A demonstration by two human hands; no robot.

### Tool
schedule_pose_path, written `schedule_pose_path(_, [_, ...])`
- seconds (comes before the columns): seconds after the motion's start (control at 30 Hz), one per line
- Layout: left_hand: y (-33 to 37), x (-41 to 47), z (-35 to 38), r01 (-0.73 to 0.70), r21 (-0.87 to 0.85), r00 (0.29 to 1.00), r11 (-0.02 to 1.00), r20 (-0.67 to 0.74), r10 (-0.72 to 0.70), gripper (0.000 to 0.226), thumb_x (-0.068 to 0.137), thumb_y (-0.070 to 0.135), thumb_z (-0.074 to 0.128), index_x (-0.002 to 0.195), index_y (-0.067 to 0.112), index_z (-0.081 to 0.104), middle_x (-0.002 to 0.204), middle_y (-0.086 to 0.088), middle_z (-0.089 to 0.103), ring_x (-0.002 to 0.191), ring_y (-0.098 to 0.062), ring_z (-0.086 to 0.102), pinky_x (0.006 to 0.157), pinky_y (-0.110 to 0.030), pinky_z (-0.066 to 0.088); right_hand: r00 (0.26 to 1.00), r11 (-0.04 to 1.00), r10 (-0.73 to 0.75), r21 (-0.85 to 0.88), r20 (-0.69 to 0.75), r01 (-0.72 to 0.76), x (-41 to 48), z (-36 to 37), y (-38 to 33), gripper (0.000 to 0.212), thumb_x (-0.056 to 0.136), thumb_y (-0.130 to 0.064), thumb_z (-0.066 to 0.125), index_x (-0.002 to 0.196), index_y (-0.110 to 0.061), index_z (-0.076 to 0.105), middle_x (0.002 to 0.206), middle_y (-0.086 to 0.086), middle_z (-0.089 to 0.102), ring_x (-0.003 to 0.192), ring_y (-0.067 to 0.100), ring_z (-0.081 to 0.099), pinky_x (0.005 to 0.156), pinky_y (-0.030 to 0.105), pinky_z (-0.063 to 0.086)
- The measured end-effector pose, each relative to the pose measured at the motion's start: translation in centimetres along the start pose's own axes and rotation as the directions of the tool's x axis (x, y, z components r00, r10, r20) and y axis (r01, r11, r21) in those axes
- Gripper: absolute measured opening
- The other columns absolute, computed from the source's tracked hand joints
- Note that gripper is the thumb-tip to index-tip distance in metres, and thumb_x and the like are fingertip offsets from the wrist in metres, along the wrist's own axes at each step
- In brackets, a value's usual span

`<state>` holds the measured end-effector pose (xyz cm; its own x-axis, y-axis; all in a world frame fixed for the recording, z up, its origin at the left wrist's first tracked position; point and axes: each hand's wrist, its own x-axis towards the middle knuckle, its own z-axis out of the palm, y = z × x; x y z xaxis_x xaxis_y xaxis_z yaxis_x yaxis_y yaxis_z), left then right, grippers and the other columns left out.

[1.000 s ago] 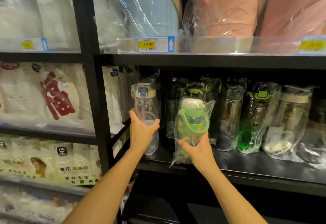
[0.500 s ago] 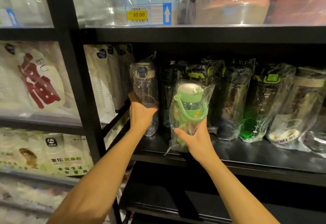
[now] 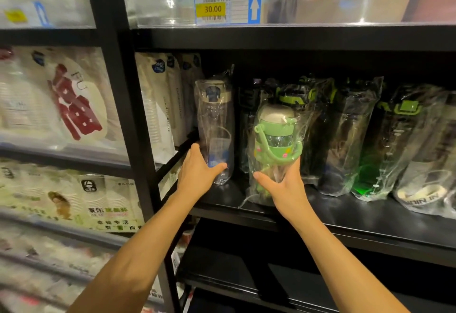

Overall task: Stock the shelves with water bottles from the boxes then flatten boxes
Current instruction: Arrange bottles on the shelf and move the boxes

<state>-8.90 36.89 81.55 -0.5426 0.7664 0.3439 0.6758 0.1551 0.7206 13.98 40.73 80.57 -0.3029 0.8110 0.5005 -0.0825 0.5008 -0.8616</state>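
So far: many wrapped dark bottles (image 3: 345, 135) already stand in a row on the black shelf (image 3: 357, 219). I think a good part of the stocking is done.
Left to do: two bottles are in the hands and need to be set in their spots. No boxes show here, so I cannot tell how many bottles wait. The flattening likely comes last.
Left hand (image 3: 199, 169): its fingers and thumb curl round the low part of the clear bottle (image 3: 214, 125) and grip it.
Right hand (image 3: 283, 184): it grips the green bottle (image 3: 276, 140) low down, thumb on one side and fingers on the other.
Clear bottle: it stands up straight in its bag at the left end of the shelf, near the black post (image 3: 116, 115).
Green bottle: it is in a see-through bag, tipped a little, at the front of the shelf. It is just in front of the dark bottles. I cannot tell if it sits on the shelf yet.
Cup packs (image 3: 158, 105): white packs stand behind the clear bottle, to its left.
Top shelf: a price tag (image 3: 228, 8) says 30.00, with big wrapped things above it.
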Motion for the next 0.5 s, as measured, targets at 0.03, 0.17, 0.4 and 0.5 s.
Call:
schedule_pose_path(0.03, [0.1, 0.2, -0.1, -0.004, 0.006, 1.0, 1.0, 0.0, 0.004, 0.071, 0.079, 0.048, 0.087, 0.126, 0.012, 0.047, 0.127, -0.007, 0.06, 0.113, -0.027, 0.061, 0.088, -0.042, 0.052, 1.0, 1.0, -0.002, 0.006, 0.007, 0.002, 0.0, 0.0, 0.0, 0.087, 0.088, -0.014, 0.085, 0.139, -0.056, 0.029, 0.143, -0.027, 0.055, 0.137, -0.002, 0.05, 0.122, 0.038, 0.037])
schedule_pose_path(0.17, [0.7, 0.9, 0.1, -0.008, 0.012, 1.0, 1.0, 0.011, 0.008, 0.071, 0.082, 0.047, 0.085, 0.131, 0.009, 0.05, 0.133, -0.01, 0.061, 0.118, -0.032, 0.061, 0.093, -0.047, 0.053, 1.0, 1.0, 0.001, 0.014, 0.014, -0.002, 0.1, 0.0, 0.2, 0.086, 0.087, -0.012, 0.085, 0.139, -0.056, 0.032, 0.142, -0.029, 0.055, 0.138, -0.001, 0.05, 0.122, 0.039, 0.037])
schedule_pose_path(0.4, [-0.6, -0.8, -0.1, -0.029, -0.008, 0.998, 1.0, 0.057, 0.029, 0.076, 0.09, 0.053, 0.074, 0.146, 0.013, 0.041, 0.148, -0.008, 0.053, 0.133, -0.029, 0.054, 0.104, -0.05, 0.05, 0.999, 0.999, 0.026, 0.031, 0.03, -0.027, 0.1, -0.1, 0.2, 0.085, 0.087, -0.014, 0.085, 0.14, -0.055, 0.032, 0.142, -0.03, 0.055, 0.137, -0.005, 0.049, 0.118, 0.031, 0.038])
schedule_pose_path(0.5, [-2.8, -4.8, -1.0, -0.138, 0.267, 0.99, 0.954, 0.007, 0.142, 0.07, 0.101, 0.057, 0.054, 0.155, 0.015, 0.039, 0.151, -0.007, 0.05, 0.138, -0.027, 0.049, 0.111, -0.045, 0.045, 0.999, 0.999, 0.044, 0.023, 0.021, -0.044, 0.1, -0.1, 0.1, 0.085, 0.086, -0.015, 0.086, 0.143, -0.048, 0.033, 0.143, -0.026, 0.055, 0.135, -0.005, 0.051, 0.116, 0.027, 0.039])
